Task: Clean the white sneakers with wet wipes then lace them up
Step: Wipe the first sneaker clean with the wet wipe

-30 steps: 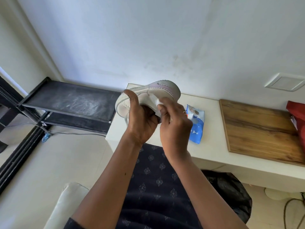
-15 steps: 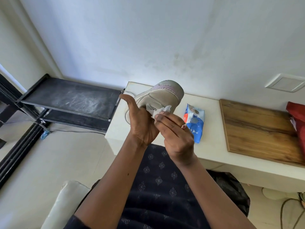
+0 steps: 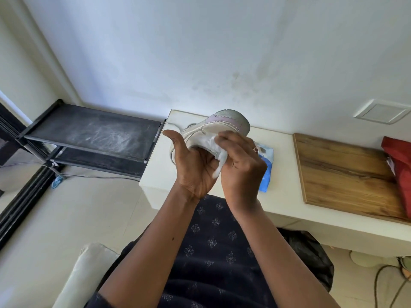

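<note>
I hold the sneaker [image 3: 222,126] up in front of me, above the left end of the white counter [image 3: 160,167] and clear of it. My left hand [image 3: 193,167] grips it from below: the thumb stands up along the near side, and the other fingers go round behind the shoe, where I cannot see them. A lilac trim runs along the shoe's upper edge.

My right hand [image 3: 242,165] is curled round a crumpled white wipe [image 3: 216,152] and presses it against the sneaker's near side, right beside my left palm. A tail of the wipe hangs down between the two hands.

The blue wipe pack [image 3: 265,174] lies flat on the counter just behind my right hand, partly hidden by it. Further right a wooden board [image 3: 344,174] rests on the counter, and something red [image 3: 400,170] sits on the board's far right end, cut off by the frame. To the left of the counter stands a black rack [image 3: 93,134] with a dusty top shelf. My dark patterned lap [image 3: 213,241] fills the bottom, and a black bag [image 3: 311,254] lies on the floor under the counter's edge.
</note>
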### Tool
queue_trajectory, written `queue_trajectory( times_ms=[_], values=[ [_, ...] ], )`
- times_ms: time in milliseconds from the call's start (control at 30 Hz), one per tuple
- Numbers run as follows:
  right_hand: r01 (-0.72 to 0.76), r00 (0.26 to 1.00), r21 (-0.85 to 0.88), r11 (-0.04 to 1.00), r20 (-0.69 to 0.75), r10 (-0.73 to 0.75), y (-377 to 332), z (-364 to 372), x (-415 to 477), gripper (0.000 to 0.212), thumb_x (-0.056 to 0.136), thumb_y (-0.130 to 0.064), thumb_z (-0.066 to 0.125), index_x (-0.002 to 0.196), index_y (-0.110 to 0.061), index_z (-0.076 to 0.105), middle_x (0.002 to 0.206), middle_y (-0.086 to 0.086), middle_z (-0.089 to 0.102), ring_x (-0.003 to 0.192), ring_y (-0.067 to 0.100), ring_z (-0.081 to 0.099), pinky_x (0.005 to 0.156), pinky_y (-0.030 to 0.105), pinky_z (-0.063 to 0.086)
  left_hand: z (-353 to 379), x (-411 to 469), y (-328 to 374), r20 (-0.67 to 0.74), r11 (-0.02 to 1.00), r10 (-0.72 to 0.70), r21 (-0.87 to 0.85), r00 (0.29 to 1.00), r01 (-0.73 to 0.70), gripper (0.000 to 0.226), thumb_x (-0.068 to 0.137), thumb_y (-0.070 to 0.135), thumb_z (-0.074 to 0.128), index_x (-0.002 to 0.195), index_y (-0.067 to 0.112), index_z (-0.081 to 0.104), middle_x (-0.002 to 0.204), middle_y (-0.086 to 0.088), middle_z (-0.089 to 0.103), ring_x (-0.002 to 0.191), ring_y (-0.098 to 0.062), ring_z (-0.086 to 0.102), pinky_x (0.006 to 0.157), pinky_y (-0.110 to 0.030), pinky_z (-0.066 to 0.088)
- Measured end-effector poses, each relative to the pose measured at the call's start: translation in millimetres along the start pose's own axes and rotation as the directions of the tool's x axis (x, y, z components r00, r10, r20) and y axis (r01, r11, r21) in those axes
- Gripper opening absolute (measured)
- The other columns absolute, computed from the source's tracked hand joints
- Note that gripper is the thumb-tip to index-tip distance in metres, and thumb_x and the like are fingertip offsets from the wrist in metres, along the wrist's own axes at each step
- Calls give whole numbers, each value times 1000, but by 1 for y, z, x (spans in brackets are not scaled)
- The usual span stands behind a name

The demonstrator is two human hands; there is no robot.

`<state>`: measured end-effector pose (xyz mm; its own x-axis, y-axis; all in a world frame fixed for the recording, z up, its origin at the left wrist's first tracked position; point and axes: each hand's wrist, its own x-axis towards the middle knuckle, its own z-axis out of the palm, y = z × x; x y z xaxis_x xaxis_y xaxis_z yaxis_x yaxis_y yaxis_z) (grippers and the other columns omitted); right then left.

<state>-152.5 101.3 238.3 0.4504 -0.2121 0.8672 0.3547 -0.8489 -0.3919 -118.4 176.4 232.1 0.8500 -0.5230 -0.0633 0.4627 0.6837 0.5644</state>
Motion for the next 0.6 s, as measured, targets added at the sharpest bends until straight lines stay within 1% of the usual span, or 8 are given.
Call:
queue_trajectory(
  times_ms=[67, 100, 167, 233, 267, 367, 467, 600],
  values=[
    [6, 1000, -48, 999, 27, -5, 0, 4, 5, 21, 77, 9, 51, 77, 3, 72, 84, 13, 71, 83, 24, 62, 73, 32, 52, 4, -4, -1, 28, 1000, 13, -5, 1000, -13, 106, 65, 87, 21, 104, -1, 64, 101, -14, 56, 99, -21, 55, 100, -28, 39],
    [26, 998, -68, 997, 60, -22, 0, 5, 7, 21, 75, 10, 52, 77, 4, 72, 84, 13, 71, 83, 27, 63, 74, 31, 51, 6, -5, -1, 30, 1000, 27, 9, 999, -27, 106, 67, 85, 19, 107, -2, 65, 105, -13, 59, 103, -21, 57, 103, -29, 37],
    [34, 991, -95, 995, 132, -22, -2, 5, 13, 19, 72, 12, 54, 78, 4, 71, 86, 13, 70, 83, 30, 65, 76, 28, 47, 7, -7, -3, 24, 999, 34, 9, 999, -35, 104, 73, 83, 13, 102, 0, 69, 100, -12, 67, 98, -18, 64, 95, -27, 47],
    [41, 978, -109, 993, 209, -18, -5, 3, 18, 19, 77, 2, 53, 82, 3, 71, 89, 12, 70, 85, 31, 65, 77, 27, 44, 4, -6, -7, 38, 1000, 22, 18, 999, -23, 103, 78, 79, 3, 85, 5, 75, 82, -6, 71, 81, -12, 69, 74, -20, 56],
    [67, 968, -105, 992, 247, -39, -5, 1, 19, 21, 81, -3, 51, 84, 1, 72, 92, 11, 69, 86, 30, 64, 76, 28, 45, 3, -5, -8, 46, 1000, 14, 15, 999, -15, 104, 78, 79, 1, 84, 6, 76, 82, -6, 71, 80, -12, 69, 72, -19, 55],
    [222, 930, -83, 972, 316, -186, 5, -6, 10, 17, 86, 0, 56, 91, -1, 72, 97, 11, 68, 89, 28, 62, 73, 31, 50, 1, -3, -3, 75, 1000, 5, -11, 997, -4, 108, 71, 85, 12, 106, -3, 64, 98, -16, 61, 93, -20, 64, 84, -23, 51],
    [271, 928, -17, 962, 269, -257, 19, -17, -2, 19, 84, 11, 56, 93, 4, 72, 96, 15, 68, 91, 26, 58, 78, 32, 50, -1, -1, -1, 69, 999, 2, -40, 998, 1, 113, 64, 86, 21, 110, -10, 56, 100, -19, 61, 98, -24, 61, 96, -27, 46],
    [182, 974, -17, 983, 143, -178, 22, -20, -6, 27, 93, 4, 47, 86, 3, 73, 91, 14, 70, 89, 24, 60, 82, 25, 48, 7, -2, -4, -35, 999, 13, -48, 999, -15, 94, 79, 77, 24, 98, -4, 69, 95, -16, 66, 91, -21, 64, 89, -27, 50]
  ],
)
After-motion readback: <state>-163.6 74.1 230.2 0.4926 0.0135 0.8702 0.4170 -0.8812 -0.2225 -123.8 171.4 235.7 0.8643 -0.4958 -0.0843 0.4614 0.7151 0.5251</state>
